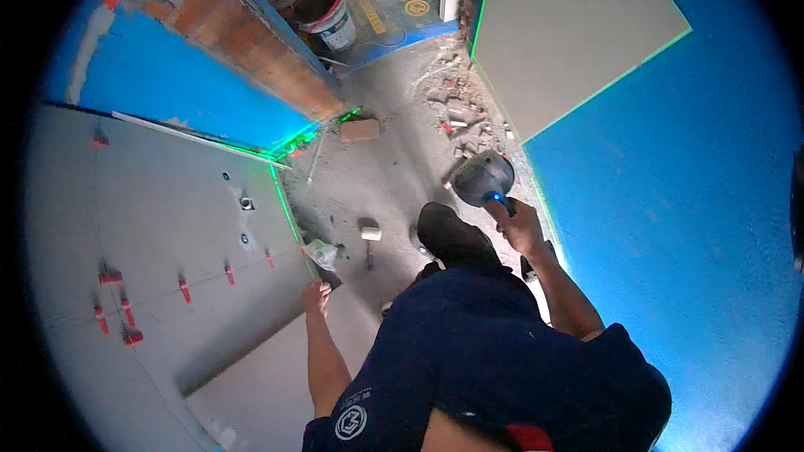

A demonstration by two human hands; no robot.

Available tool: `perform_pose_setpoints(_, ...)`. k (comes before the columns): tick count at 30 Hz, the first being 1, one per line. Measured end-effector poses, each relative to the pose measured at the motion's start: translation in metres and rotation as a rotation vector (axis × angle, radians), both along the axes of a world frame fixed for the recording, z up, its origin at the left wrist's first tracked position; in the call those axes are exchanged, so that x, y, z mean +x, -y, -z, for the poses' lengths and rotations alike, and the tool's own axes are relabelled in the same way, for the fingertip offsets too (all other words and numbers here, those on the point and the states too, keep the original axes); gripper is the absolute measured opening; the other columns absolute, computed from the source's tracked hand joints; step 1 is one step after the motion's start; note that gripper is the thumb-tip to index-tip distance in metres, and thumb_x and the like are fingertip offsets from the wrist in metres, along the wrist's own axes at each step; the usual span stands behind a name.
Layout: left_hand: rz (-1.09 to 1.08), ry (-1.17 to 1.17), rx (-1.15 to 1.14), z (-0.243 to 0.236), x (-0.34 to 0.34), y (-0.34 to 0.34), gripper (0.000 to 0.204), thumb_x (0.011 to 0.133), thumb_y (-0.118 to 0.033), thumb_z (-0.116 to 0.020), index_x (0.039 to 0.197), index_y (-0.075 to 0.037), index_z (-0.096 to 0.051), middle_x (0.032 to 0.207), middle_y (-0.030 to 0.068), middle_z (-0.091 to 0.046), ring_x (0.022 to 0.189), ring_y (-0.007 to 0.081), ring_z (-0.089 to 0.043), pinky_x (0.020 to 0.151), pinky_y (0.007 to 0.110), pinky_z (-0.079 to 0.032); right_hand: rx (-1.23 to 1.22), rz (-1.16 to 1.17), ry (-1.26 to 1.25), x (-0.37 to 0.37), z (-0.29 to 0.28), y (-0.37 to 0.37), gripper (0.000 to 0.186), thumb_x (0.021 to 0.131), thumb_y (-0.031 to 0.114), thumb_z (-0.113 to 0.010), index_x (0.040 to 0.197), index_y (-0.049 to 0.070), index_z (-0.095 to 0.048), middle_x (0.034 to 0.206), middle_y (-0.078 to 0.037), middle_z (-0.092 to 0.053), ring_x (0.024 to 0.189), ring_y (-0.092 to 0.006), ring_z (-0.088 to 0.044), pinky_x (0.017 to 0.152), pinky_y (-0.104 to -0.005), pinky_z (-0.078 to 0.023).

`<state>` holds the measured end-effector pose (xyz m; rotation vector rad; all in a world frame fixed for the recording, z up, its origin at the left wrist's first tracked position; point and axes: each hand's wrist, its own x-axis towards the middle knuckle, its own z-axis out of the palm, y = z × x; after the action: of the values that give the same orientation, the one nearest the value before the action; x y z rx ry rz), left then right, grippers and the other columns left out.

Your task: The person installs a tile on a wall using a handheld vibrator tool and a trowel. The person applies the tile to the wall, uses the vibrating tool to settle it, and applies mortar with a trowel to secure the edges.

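My right hand is closed round the handle of a dark round-headed tool, with a small blue light on the handle. My left hand has its fingers curled over the edge of a large grey tile at the lower left. Just above that hand lies a crumpled translucent bag. The tiled wall beside it carries red levelling clips and a green laser line along its edge. A white-headed mallet lies on the dusty floor.
A brick and rubble lie on the floor ahead. Buckets stand beyond the doorway. A blue-coated wall with a grey tile runs up the right. An exposed brick edge stands at upper left.
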<state>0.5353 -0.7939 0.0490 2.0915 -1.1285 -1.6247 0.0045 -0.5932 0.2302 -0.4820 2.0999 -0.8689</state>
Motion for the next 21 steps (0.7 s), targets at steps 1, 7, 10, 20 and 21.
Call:
perform_pose_setpoints(1, 0.163, 0.017, -0.086, 0.001, -0.005, 0.017, 0.020, 0.088, -0.023, -0.057, 0.100, -0.008, -0.054, 0.091, 0.0070, -0.065, 0.073, 0.0193, -0.063, 0.064, 0.030, -0.047, 0.000, 0.015, 0.008, -0.002, 0.007, 0.011, 0.053, 0.083, 0.053, -0.064, 0.082, 0.001, -0.067, 0.061, -0.011, -0.063, 0.059, -0.0189, -0.064, 0.059, -0.0344, -0.047)
perform_pose_setpoints(7, 0.016, -0.028, 0.154, 0.020, -0.071, 0.077, 0.024, 0.091, -0.023, -0.052, 0.108, -0.006, -0.055, 0.094, 0.0104, -0.066, 0.076, 0.0212, -0.064, 0.063, 0.031, -0.046, -0.002, 0.071, -0.026, -0.032, 0.028, 0.091, 0.059, 0.084, 0.059, -0.058, 0.080, 0.001, -0.067, 0.064, -0.013, -0.065, 0.060, -0.0249, -0.065, 0.061, -0.0389, -0.049)
perform_pose_setpoints(10, 0.001, -0.177, 0.382, 0.045, -0.066, 0.099, 0.028, 0.092, -0.028, -0.052, 0.108, -0.006, -0.058, 0.089, 0.0101, -0.065, 0.076, 0.0224, -0.063, 0.063, 0.036, -0.048, 0.032, 0.029, -0.080, -0.052, 0.028, 0.147, 0.062, 0.084, 0.061, -0.055, 0.083, 0.001, -0.067, 0.067, -0.016, -0.065, 0.065, -0.0309, -0.066, 0.065, -0.0418, -0.049)
perform_pose_setpoints(20, 0.112, 0.058, 0.265, 0.006, -0.189, 0.273, 0.030, 0.091, -0.022, -0.053, 0.115, -0.003, -0.054, 0.101, 0.0179, -0.066, 0.092, 0.0293, -0.065, 0.076, 0.036, -0.051, 0.127, -0.012, -0.068, -0.132, -0.002, 0.254, 0.063, 0.085, 0.061, -0.052, 0.094, 0.001, -0.066, 0.084, -0.024, -0.066, 0.084, -0.0396, -0.064, 0.075, -0.0454, -0.049)
perform_pose_setpoints(21, 0.130, 0.073, 0.233, 0.000, -0.207, 0.297, 0.030, 0.091, -0.020, -0.053, 0.115, -0.003, -0.053, 0.103, 0.0186, -0.066, 0.093, 0.0298, -0.066, 0.078, 0.036, -0.051, 0.148, -0.021, -0.071, -0.139, -0.004, 0.260, 0.063, 0.085, 0.061, -0.052, 0.095, 0.000, -0.066, 0.086, -0.024, -0.066, 0.084, -0.0397, -0.064, 0.076, -0.0454, -0.049)
